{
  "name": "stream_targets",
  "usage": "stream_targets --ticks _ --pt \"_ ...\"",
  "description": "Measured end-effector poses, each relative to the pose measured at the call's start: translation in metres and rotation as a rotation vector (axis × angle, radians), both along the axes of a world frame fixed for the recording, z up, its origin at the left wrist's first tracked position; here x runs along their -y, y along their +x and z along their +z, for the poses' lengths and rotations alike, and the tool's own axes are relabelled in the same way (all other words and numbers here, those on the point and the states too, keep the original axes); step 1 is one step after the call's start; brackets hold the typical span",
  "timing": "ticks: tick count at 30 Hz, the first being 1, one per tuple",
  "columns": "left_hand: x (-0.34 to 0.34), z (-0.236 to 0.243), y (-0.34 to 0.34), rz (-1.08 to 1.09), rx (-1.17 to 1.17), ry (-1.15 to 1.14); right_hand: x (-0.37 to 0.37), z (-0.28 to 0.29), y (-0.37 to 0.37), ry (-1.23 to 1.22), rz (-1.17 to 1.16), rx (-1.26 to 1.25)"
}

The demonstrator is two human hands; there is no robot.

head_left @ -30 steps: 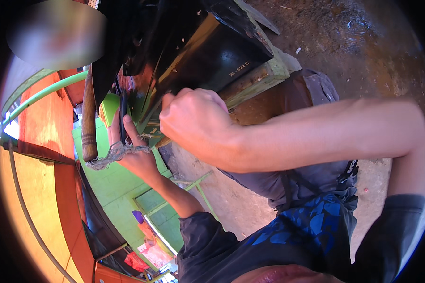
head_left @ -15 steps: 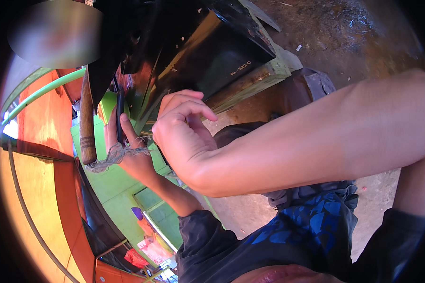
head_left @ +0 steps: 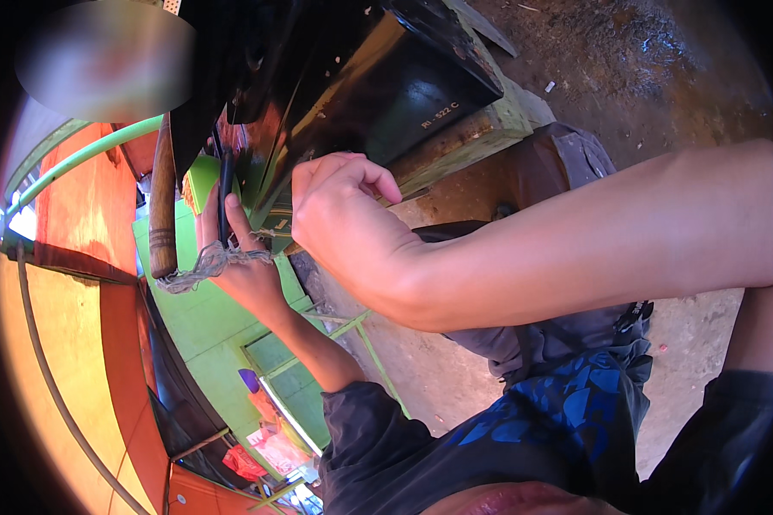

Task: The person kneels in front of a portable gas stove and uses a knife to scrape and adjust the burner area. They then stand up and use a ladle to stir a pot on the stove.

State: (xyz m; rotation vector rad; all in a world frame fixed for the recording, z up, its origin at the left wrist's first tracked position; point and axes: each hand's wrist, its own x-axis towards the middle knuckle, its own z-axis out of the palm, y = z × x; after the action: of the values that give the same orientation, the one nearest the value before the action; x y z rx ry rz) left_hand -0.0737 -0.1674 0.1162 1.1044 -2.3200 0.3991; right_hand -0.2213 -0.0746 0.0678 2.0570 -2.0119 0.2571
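Observation:
My left hand (head_left: pixel 245 276) is up at a slim dark rod (head_left: pixel 225 197), with thumb and fingers either side of it, seemingly gripping it. Tangled grey strands (head_left: pixel 193 275) lie across that hand and round the lower end of a wooden handle (head_left: pixel 163 232). My right hand (head_left: pixel 348 219) is bent at the wrist, fingers curled against or just in front of a large black metal machine (head_left: pixel 421 86); what its fingertips hold is hidden. Behind the rod is a bright green piece (head_left: pixel 204 169).
The machine sits on a weathered pale-green beam (head_left: pixel 515 120). Orange panels (head_left: pixel 51 343) with a grey hose, a green pipe (head_left: pixel 103 154) and green boards (head_left: pixel 206 335) are at left. Below lies stained concrete floor (head_left: pixel 644 69). My legs are under my right arm.
My right hand loosened from a fist and dropped slightly, then rose back toward the machine with fingers still curled. My left hand stays at the rod, shifted slightly up in view.

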Motion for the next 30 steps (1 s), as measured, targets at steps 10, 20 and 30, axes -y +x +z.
stream_targets --ticks 10,20,30 --pt "-0.001 0.002 -0.005 -0.007 -0.001 0.003 -0.002 -0.003 -0.005 -0.018 0.029 0.028" --pt "-0.001 0.003 -0.006 -0.001 -0.007 0.011 0.002 -0.004 -0.003 -0.007 0.041 0.045" --pt "-0.004 0.003 -0.009 -0.006 0.011 0.008 0.0 -0.001 -0.005 -0.002 0.055 0.07"
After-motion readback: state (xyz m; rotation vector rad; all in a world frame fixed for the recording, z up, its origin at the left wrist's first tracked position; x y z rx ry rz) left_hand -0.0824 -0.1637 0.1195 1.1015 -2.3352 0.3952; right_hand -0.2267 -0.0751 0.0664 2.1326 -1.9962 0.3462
